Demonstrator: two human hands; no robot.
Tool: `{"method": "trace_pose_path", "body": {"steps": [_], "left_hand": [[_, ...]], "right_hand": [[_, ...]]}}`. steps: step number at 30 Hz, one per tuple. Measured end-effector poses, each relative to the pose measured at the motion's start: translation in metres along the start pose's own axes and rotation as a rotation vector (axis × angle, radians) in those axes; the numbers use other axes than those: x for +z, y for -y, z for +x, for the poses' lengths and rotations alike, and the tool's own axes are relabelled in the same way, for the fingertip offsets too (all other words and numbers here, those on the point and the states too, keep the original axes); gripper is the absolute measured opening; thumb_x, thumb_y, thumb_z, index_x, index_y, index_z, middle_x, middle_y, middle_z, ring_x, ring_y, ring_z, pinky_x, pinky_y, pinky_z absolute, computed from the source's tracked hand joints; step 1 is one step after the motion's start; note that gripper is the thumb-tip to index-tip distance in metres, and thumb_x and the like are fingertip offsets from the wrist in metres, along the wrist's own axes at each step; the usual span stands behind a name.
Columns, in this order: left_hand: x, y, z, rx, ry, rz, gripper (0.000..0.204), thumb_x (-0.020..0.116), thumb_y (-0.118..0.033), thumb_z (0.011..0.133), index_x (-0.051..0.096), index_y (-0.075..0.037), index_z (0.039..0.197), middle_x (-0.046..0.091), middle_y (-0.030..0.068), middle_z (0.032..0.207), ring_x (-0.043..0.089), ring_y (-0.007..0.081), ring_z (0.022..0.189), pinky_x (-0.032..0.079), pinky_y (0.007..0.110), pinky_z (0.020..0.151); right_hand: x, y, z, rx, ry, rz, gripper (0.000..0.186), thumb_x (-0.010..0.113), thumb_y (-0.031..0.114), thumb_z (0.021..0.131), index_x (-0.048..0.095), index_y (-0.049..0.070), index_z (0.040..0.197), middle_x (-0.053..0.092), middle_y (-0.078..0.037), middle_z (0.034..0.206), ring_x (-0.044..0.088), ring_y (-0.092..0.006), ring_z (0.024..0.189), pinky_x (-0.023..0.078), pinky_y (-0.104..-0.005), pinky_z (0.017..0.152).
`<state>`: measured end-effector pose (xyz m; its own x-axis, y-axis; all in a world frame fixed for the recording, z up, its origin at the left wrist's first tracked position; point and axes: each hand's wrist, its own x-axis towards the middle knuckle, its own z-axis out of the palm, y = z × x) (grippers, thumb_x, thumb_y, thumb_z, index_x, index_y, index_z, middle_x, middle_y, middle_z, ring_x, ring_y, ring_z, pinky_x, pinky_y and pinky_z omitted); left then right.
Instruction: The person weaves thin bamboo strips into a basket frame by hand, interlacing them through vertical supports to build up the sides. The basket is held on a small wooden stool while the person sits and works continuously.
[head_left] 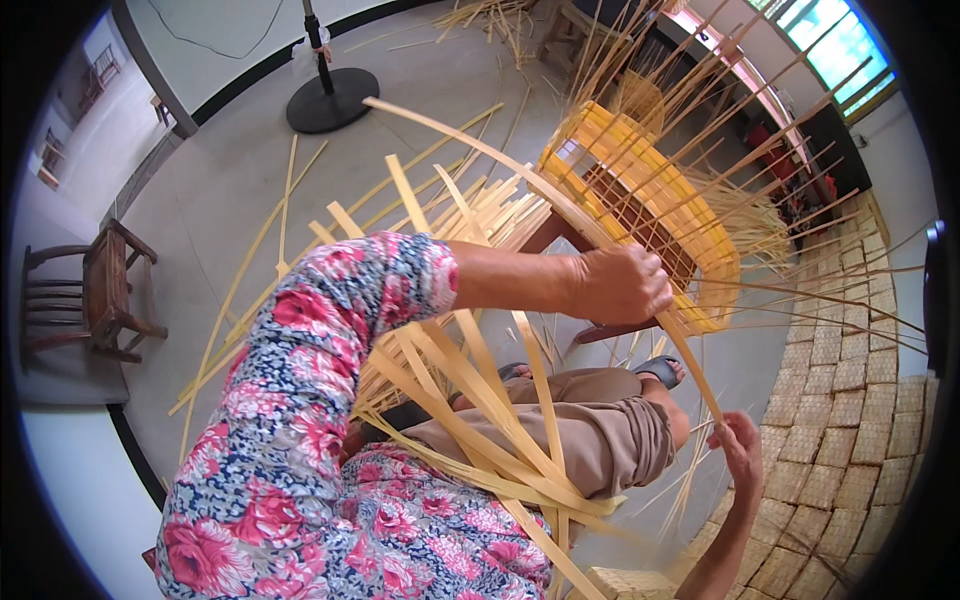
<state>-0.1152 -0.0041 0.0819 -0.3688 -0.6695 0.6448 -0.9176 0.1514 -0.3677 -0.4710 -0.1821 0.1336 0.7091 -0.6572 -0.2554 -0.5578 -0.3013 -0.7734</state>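
Note:
A long pale bamboo strip (465, 145) runs diagonally down from the upper middle. My left hand (625, 282), at the end of my outstretched floral-sleeved arm, is closed around it near the partly woven yellow basket (705, 245), which has many long upright stakes. Lower on the right, my right hand (738, 445) pinches the same strip toward its lower part. Loose flat strips (500, 420) lie across my lap, over my brown trousers and beside a heap of more split bamboo.
A wooden chair (105, 285) stands at left, and a black round stand base (332, 100) is at upper middle. Bamboo strips (215, 355) are scattered over the grey floor. Stacked small woven pieces (830, 420) cover the floor at right. A window (830, 50) is top right.

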Motion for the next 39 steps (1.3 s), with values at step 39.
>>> {"method": "trace_pose_path", "body": {"steps": [39], "left_hand": [[-0.026,0.152,-0.026,-0.865,0.017,-0.889,0.046,0.075,-0.043,0.089,0.063,-0.006,0.113,0.067,0.0077,0.096,0.068,0.0153,0.091,0.057,0.032,0.088]], "right_hand": [[0.126,0.083,0.129,-0.759,-0.372,-0.644,0.006,0.062,0.013,0.092,0.064,0.008,0.094,0.06,-0.016,0.122,0.065,-0.041,0.091,0.053,-0.0478,0.075]]}}
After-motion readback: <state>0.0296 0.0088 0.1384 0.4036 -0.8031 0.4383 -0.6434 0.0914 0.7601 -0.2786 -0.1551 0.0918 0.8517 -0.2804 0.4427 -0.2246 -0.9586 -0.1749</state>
